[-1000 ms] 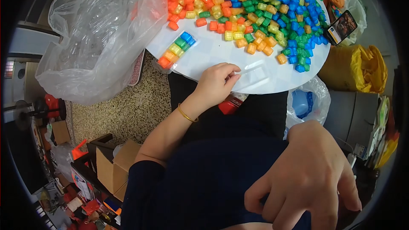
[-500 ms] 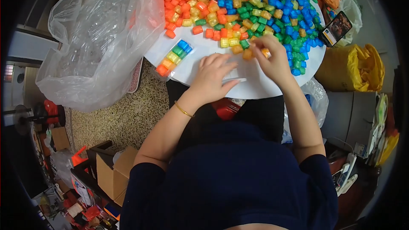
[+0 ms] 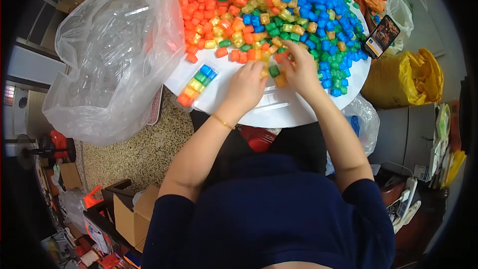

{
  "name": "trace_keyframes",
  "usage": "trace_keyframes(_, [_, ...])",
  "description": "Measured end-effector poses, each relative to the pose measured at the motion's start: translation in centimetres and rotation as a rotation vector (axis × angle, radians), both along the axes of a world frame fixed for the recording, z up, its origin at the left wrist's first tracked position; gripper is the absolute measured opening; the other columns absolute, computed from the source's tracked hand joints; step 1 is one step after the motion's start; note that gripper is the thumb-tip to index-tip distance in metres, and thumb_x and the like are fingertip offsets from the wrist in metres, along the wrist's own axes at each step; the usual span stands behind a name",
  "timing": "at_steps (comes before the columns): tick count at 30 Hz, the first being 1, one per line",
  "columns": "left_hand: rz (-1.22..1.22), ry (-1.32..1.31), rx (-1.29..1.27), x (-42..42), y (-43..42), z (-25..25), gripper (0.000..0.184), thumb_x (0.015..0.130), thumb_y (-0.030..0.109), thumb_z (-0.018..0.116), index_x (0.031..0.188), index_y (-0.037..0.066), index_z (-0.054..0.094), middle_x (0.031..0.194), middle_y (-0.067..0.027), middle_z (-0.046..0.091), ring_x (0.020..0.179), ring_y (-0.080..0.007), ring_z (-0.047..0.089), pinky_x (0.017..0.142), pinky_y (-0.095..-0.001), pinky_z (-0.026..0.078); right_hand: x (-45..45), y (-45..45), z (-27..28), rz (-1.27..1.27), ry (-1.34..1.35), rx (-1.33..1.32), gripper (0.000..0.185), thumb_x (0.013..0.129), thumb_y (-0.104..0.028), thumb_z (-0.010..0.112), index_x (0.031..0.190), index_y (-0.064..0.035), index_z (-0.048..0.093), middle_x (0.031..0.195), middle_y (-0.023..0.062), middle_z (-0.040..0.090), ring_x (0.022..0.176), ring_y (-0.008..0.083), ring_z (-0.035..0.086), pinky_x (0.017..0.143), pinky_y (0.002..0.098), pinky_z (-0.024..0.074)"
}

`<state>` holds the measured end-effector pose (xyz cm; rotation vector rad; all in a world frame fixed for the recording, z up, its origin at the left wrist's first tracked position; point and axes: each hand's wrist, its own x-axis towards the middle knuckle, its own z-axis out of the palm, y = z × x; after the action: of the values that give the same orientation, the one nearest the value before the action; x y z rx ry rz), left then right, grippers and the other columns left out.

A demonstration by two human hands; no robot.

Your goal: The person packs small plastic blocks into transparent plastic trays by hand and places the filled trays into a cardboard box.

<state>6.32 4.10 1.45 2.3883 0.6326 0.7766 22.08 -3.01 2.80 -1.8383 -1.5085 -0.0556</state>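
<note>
My left hand (image 3: 247, 85) is on the white round table (image 3: 226, 100), its fingers drawn together on a yellow cube (image 3: 264, 73). Across from it, my right hand (image 3: 300, 69) pinches a red-orange cube (image 3: 281, 57) between thumb and fingers. A green cube (image 3: 274, 71) and an orange cube (image 3: 281, 80) lie between the hands. Just below them is a clear plastic tray (image 3: 274, 100), partly hidden by my left hand. To the left lies a clear pack (image 3: 197, 85) filled with paired cubes in blue, green, yellow, orange and red rows.
Loose translucent cubes (image 3: 326, 17) cover the far side of the table. A large clear bag (image 3: 117, 55) of plastic trays stands at left. A phone (image 3: 382, 36) leans at the right edge, near a yellow sack (image 3: 406, 78). An open cardboard box (image 3: 134, 214) sits lower left.
Both hands have moved closer together, near the front of the cube pile. My left hand has left the clear tray's edge and its fingers have closed. The camera view has shifted slightly.
</note>
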Motion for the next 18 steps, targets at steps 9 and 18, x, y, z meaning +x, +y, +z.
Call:
trace_keyframes(9, [0.079, 0.059, 0.178, -3.7, -5.0, -1.0, 0.028, 0.073, 0.022, 0.074, 0.094, 0.006, 0.066, 0.086, -0.0072, 0.056, 0.087, -0.0273, 0.053, 0.081, -0.0427, 0.041, -5.1, -5.6, -1.7, -0.129, 0.711, 0.153, 0.011, 0.086, -0.007, 0.064, 0.092, 0.0022, 0.065, 0.088, 0.0047, 0.064, 0.077, 0.0098, 0.058, 0.072, 0.0239, 0.0469])
trace_keyframes(18, [-0.038, -0.008, 0.014, -6.8, -3.6, -1.8, 0.047, 0.069, 0.006, 0.073, 0.113, 0.0, 0.056, 0.118, -0.0174, 0.056, 0.11, -0.035, 0.053, 0.095, -0.041, 0.043, -9.8, -4.6, -3.0, -0.05, 0.21, 0.093, 0.009, 0.076, -0.011, 0.069, 0.077, -0.0051, 0.062, 0.084, 0.0077, 0.06, 0.081, 0.0254, 0.055, 0.073, 0.0394, 0.0376])
